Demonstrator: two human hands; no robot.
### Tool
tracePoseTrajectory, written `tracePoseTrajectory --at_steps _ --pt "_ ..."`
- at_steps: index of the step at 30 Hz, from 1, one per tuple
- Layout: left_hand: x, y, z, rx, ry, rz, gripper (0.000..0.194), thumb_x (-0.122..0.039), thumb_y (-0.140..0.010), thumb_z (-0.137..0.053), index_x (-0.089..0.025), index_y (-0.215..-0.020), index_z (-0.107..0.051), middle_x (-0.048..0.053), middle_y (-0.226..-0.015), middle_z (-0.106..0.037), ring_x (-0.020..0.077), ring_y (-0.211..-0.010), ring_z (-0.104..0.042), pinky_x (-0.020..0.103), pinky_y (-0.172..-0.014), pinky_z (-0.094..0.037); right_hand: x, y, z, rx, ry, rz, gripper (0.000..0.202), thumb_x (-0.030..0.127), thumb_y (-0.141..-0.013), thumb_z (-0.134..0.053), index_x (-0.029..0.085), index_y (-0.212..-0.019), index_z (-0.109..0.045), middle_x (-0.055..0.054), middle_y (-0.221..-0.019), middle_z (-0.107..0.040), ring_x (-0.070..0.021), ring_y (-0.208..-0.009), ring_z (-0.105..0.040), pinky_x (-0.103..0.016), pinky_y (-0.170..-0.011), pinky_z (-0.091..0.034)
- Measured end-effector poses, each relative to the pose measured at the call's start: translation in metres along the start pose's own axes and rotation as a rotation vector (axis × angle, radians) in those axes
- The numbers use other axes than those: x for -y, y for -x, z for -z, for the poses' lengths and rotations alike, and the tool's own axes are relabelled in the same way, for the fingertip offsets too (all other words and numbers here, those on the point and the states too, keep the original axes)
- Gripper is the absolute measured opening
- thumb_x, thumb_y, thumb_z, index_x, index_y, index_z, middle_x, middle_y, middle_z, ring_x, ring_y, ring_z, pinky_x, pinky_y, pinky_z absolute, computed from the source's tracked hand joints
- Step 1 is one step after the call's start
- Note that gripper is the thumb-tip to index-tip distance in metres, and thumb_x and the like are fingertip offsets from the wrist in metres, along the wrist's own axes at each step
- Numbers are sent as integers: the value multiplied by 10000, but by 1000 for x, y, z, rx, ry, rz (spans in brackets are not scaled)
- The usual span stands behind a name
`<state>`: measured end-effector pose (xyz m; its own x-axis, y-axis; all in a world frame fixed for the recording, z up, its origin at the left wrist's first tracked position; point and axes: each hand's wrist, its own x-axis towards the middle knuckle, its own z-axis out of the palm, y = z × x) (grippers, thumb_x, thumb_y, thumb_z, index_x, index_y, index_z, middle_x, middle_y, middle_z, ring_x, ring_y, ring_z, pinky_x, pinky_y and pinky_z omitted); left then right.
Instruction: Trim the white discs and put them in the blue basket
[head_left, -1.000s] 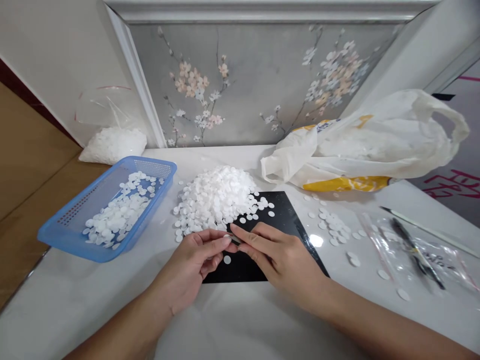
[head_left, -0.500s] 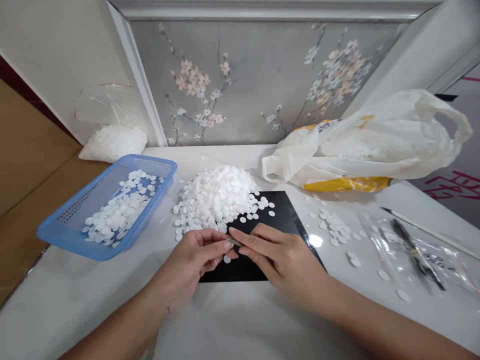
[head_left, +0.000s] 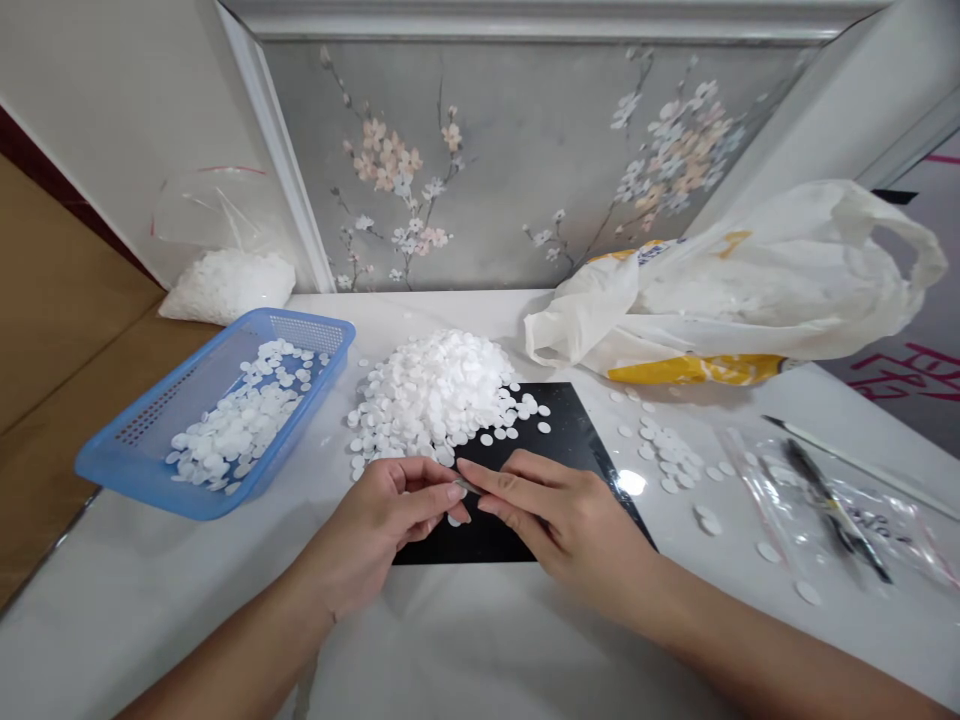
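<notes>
Over the black mat (head_left: 517, 540), my left hand (head_left: 394, 515) and my right hand (head_left: 566, 510) meet at the fingertips. Both pinch one small thin disc (head_left: 466, 484), seen nearly edge-on and partly covered by my fingers. Another white disc (head_left: 453, 520) shows just under my left fingertips. Beyond my hands rises a large pile of white discs (head_left: 442, 385), spilling onto the mat's back left part. To the left stands a blue basket (head_left: 150, 490) with more white discs (head_left: 232, 430) inside.
A clear bag of white pieces (head_left: 229, 285) leans at the back left. A white and yellow plastic bag (head_left: 735, 300) lies at the back right. Loose discs (head_left: 671, 455), a black pen (head_left: 836, 510), a white pencil-like tool (head_left: 855, 462) and clear bags (head_left: 892, 530) are on the right.
My hands stay almost in place with the thin disc between them. The white disc under my left fingertips is a little more covered than before.
</notes>
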<state>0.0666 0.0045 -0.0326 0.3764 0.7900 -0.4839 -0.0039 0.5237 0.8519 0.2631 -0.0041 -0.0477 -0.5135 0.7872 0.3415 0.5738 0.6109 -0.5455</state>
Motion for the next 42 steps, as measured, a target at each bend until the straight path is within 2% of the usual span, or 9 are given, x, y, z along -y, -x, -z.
tracePoseTrajectory --at_steps 18,23,27,29,32,34,36,39,42 --pt "-1 1 -1 -4 -4 10 203 -321 -769 -661 -119 -773 -640 43 -694 -619 50 -497 -277 228 -480 -170 0 -1 2 -8 76 2 309 221 -954 -423 207 -1192 -621 -30 -744 -566 -87 -585 -522 -190 -504 -413" --pt "-1 -1 -1 -6 24 27 242 -353 -763 -676 -116 -778 -630 46 -707 -627 36 -485 -265 220 -460 -153 -3 -3 3 -20 43 -86 329 236 -965 -386 212 -1216 -598 -27 -730 -540 -106 -615 -540 -209 -543 -437" --pt "-4 -3 5 -48 86 -7 237 -355 -757 -686 -134 -808 -618 26 -679 -604 42 -500 -301 199 -446 -167 -7 -6 3 17 49 -238 363 271 -975 -331 222 -1296 -494 -31 -804 -575 -131 -648 -565 -245 -581 -449" --pt "-7 -3 12 -113 113 -63 236 -357 -760 -680 -138 -767 -591 24 -694 -599 46 -522 -335 184 -450 -205 -11 -7 2 74 60 -334 307 337 -964 -369 191 -1174 -539 -13 -731 -577 -142 -604 -553 -254 -534 -420" --pt "-13 -4 25 -207 140 -143 210 -302 -772 -649 -144 -703 -529 30 -735 -603 56 -567 -389 166 -474 -273 -18 -9 -1 123 61 -383 252 350 -938 -438 182 -789 -552 13 -601 -515 -131 -524 -491 -255 -491 -371" --pt "-16 -5 33 -250 170 -179 138 -222 -760 -605 -148 -694 -509 31 -743 -605 64 -584 -413 161 -477 -290 -21 -8 -4 98 -4 -333 224 221 -933 -433 175 -752 -555 -12 -714 -562 -122 -604 -532 -246 -557 -416" --pt "-17 -5 39 -266 182 -197 50 -162 -730 -552 -151 -702 -512 29 -745 -605 72 -586 -424 166 -460 -279 -20 -8 -9 82 -109 -282 188 123 -906 -448 176 -835 -614 -29 -853 -595 -116 -733 -582 -232 -664 -462" --pt "-17 -6 43 -250 63 -176 71 -217 -779 -505 -163 -759 -547 -4 -622 -534 81 -536 -383 183 -440 -240 -14 -6 -18 139 -192 -248 157 125 -870 -540 194 -903 -678 -18 -866 -605 -108 -773 -604 -209 -691 -478" --pt "-14 -4 42 -199 -267 -135 236 -379 -868 -468 -173 -850 -583 -48 -472 -406 88 -485 -342 196 -494 -281 -7 -6 -27 225 -148 -249 159 166 -835 -616 216 -965 -694 -4 -854 -598 -100 -682 -591 -218 -628 -468"
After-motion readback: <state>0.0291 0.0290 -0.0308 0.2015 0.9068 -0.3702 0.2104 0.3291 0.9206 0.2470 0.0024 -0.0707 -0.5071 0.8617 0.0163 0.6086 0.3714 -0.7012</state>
